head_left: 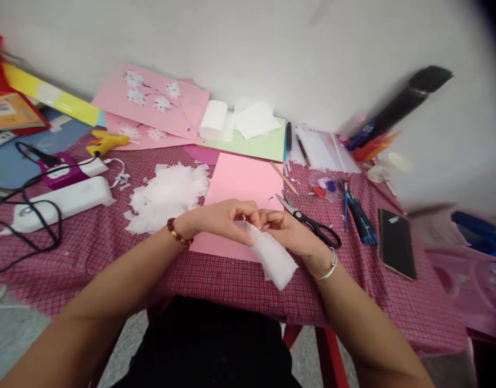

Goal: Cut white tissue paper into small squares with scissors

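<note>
A strip of white tissue paper [275,258] hangs from between my two hands, above the near edge of a pink paper sheet [235,180]. My left hand [227,220] pinches its upper left side, fingers closed. The fingertips of my right hand [290,230] are pressed together on the top of the same tissue, touching or nearly touching the left ones. Left of the sheet lies a heap of torn white tissue pieces [165,195]. Black-handled scissors [308,220] rest open-bladed just right of the sheet, beside my right hand.
Pink sheets with white flowers [155,99] and a tissue roll [214,119] lie along the wall. A yellow glue gun [106,142], a white power strip [66,203] and black cables are at left. A utility knife [359,215] and a phone [397,243] lie at right.
</note>
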The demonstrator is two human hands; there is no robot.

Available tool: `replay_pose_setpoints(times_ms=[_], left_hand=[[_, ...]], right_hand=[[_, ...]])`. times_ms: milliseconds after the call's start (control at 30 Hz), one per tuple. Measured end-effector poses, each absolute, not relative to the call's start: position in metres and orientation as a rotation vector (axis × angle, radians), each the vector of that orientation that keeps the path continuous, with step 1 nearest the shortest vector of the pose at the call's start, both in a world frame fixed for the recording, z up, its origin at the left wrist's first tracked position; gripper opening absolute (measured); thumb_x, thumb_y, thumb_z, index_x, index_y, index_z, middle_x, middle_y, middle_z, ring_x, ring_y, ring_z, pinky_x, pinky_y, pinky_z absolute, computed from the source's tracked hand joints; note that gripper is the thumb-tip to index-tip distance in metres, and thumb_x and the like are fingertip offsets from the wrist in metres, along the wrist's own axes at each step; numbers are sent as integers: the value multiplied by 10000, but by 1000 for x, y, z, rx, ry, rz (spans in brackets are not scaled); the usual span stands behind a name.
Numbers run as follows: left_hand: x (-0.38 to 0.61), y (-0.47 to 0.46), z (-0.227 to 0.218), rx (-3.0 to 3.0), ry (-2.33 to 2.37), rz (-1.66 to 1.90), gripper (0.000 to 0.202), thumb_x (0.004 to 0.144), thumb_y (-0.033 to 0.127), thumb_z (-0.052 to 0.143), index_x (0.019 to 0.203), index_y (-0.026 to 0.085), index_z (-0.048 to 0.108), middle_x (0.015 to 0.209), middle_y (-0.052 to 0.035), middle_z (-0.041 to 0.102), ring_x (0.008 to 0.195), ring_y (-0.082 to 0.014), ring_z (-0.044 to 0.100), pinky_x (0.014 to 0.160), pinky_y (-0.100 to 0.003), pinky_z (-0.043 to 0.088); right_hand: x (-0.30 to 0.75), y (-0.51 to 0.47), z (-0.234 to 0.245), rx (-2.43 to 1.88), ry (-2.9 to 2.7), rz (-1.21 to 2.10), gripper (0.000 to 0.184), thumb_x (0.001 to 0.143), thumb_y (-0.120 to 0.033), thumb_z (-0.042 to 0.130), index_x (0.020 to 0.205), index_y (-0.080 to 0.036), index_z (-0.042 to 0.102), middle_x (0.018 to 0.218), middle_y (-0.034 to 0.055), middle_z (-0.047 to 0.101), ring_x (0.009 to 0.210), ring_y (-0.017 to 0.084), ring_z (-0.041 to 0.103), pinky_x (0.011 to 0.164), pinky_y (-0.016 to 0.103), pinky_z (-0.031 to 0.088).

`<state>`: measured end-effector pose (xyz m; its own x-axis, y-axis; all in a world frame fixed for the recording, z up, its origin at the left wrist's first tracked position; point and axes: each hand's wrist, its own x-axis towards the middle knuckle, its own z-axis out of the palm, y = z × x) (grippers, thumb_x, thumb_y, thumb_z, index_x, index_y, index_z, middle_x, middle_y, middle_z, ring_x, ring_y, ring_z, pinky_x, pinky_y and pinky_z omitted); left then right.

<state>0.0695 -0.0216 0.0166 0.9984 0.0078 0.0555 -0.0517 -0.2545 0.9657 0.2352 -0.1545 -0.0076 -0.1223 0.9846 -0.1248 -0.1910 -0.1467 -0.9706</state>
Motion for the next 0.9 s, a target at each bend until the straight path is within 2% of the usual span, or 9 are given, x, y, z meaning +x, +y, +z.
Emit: replay_pose_setpoints(times_ms=[167, 267, 367, 467, 567, 667, 767, 900], left_hand=[[71, -30, 13, 1887, 98, 139, 172, 778, 305, 730, 766, 161, 636, 881, -4, 536, 863, -143, 549, 828, -284, 448], [70, -27, 12, 1800, 73, 177, 130, 800, 267, 710, 779, 164, 633, 929, -18, 543, 913, -147, 563, 861, -289, 455], [68, -24, 14, 1741, 45, 231, 39, 824, 206, 668, 837, 179, 642, 1004, -37, 543, 985, -153, 565, 887, -298, 464], [67, -24, 15, 1801, 19, 255, 71, 807, 203, 688, 868, 188, 654, 1033, -41, 547, 1023, -162, 562, 929, -320, 456], [66, -26, 18, 1886, 51, 315, 47, 815, 214, 681, 812, 178, 651, 990, -38, 559, 976, -155, 575, 904, -315, 465], [65, -27, 24, 1961, 31, 435, 55, 797, 126, 650, 785, 175, 630, 985, -47, 588, 974, -158, 586, 892, -312, 473], [62, -28, 30, 2036, -54, 501, 144, 766, 37, 609, 750, 181, 602, 1032, -62, 629, 1030, -175, 586, 933, -326, 465], [62, -31, 29, 2021, -139, 533, 196, 796, 42, 576, 652, 174, 565, 1123, -84, 644, 1102, -192, 576, 972, -331, 453]], right_hand=[[242, -150, -6, -1077, -968, 1518, 201, 721, -337, 821, 729, -194, 680, 783, -17, 585, 664, 113, 532, 575, 219, 435], [244, -150, 0, -1050, -891, 1530, 150, 757, -308, 800, 763, -209, 687, 807, -14, 595, 689, 122, 539, 591, 224, 428], [241, -153, 6, -1036, -805, 1531, 153, 730, -279, 820, 785, -218, 690, 844, -14, 590, 732, 132, 563, 645, 241, 449], [237, -156, 9, -1067, -785, 1501, 156, 722, -289, 822, 772, -223, 690, 871, -6, 582, 795, 151, 577, 699, 262, 465], [234, -157, 10, -1132, -801, 1477, 140, 745, -314, 794, 743, -225, 686, 874, 0, 572, 786, 152, 567, 689, 265, 469], [234, -157, 8, -1162, -772, 1390, 199, 678, -356, 832, 715, -236, 678, 926, 8, 599, 815, 169, 581, 706, 277, 491], [235, -157, 7, -1157, -703, 1323, 267, 587, -369, 874, 708, -251, 669, 965, 1, 631, 776, 171, 591, 645, 268, 502], [233, -157, 6, -1118, -645, 1369, 235, 637, -370, 842, 743, -259, 664, 839, -32, 655, 597, 127, 547, 508, 231, 437]])
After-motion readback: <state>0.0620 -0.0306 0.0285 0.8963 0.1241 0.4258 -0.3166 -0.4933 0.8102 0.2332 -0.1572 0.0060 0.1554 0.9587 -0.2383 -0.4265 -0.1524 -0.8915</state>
